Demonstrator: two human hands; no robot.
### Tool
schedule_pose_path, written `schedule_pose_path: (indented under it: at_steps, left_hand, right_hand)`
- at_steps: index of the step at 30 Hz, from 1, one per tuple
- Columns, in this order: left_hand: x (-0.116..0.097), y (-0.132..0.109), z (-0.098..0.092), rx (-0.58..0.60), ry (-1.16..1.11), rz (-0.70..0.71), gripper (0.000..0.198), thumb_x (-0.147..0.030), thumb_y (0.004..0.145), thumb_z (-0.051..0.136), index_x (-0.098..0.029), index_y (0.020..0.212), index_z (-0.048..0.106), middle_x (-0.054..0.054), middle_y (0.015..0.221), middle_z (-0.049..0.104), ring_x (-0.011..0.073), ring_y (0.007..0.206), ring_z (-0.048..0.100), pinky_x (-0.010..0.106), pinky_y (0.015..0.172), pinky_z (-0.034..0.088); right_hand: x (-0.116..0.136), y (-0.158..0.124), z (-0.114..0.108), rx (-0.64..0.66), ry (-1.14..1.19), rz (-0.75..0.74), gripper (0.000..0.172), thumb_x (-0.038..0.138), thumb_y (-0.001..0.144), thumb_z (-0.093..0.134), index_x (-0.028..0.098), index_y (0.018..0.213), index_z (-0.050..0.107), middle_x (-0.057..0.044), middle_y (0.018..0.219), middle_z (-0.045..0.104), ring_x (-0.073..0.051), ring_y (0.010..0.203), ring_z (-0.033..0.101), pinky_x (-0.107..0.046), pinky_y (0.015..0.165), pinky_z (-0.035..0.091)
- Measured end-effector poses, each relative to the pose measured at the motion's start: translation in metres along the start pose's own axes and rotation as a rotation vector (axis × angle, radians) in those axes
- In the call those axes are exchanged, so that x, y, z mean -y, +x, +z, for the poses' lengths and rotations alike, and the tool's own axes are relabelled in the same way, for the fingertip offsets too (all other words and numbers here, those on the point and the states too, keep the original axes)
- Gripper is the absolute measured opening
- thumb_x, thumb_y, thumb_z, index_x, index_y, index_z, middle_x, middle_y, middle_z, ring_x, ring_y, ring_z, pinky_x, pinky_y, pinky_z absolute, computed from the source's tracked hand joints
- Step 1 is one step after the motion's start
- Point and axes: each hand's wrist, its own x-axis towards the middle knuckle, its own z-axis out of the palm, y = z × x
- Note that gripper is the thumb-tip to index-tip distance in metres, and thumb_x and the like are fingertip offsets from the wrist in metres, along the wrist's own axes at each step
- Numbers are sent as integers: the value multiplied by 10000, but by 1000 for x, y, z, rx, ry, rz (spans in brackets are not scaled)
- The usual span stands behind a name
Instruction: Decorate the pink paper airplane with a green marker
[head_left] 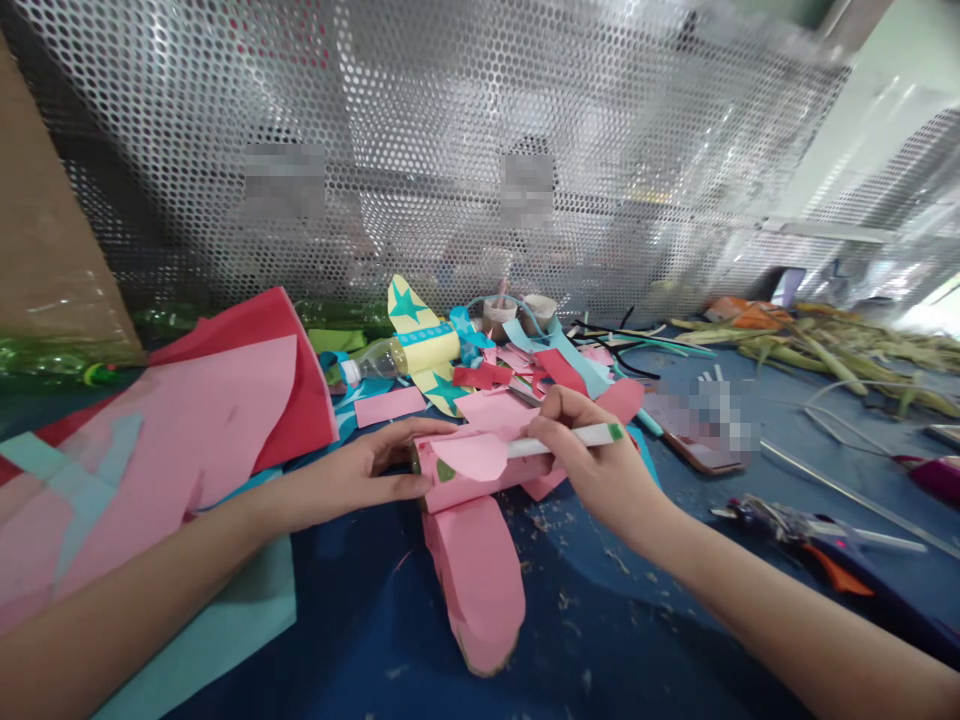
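Note:
My left hand (pixel 352 470) grips the left end of a pink paper-covered tube (pixel 469 490), thumb in front and fingers behind. A bit of green shows at that end. Toward me, a rounded pink wing (pixel 484 585) sticks out from the tube. Over its top lies a round-edged piece of pink paper (pixel 471 457). Between the fingers of my right hand (pixel 604 470) is a white marker (pixel 596 435) with a green end, its other end reaching over the pink paper. Whether its tip touches the paper, I cannot tell.
Behind are a yellow-and-blue bottle plane (pixel 431 348) and paper scraps (pixel 555 370). Pink sheets (pixel 232 400) over red and blue ones lie left. On the right are a phone (pixel 694 430), a glue gun (pixel 832 550) with its cord, and dried leaves (pixel 862 350). A perforated metal screen (pixel 420 150) stands behind.

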Motion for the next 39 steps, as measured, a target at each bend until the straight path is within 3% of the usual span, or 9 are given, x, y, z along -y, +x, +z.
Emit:
schedule_pose_path:
  at_steps: [24,29,35,39]
  left_hand:
    - [-4,1,1,-7,23,-19,590,-509,841,707,-278,1349,515,64,1522,458,286,1353,474,399,1089,404]
    - [-2,2,1,2,-1,-67,645,-534,835,702,-242,1363,475,102,1441,535,299,1312,514,408,1059,429]
    - [-2,1,2,-12,12,-23,592,-508,841,707,-272,1349,512,70,1525,455,282,1346,484,398,1083,409]
    - [-3,0,2,-5,10,-42,611,-514,843,702,-260,1360,496,89,1497,489,293,1328,501,416,1071,422]
  right_hand:
    - [-8,-1,-2,16,23,12,199,267,816,565,240,652,456,60,538,512,-120,519,423,-254,511,320]
    - [-5,-1,-2,19,14,3,198,274,808,559,242,640,458,59,540,502,-119,516,417,-256,511,323]
    - [-6,-1,-2,19,15,-4,203,269,819,558,241,645,458,55,561,518,-118,531,436,-253,515,329]
    - [-6,-1,-2,-5,11,15,198,261,806,554,241,635,455,60,535,512,-115,516,430,-251,500,306]
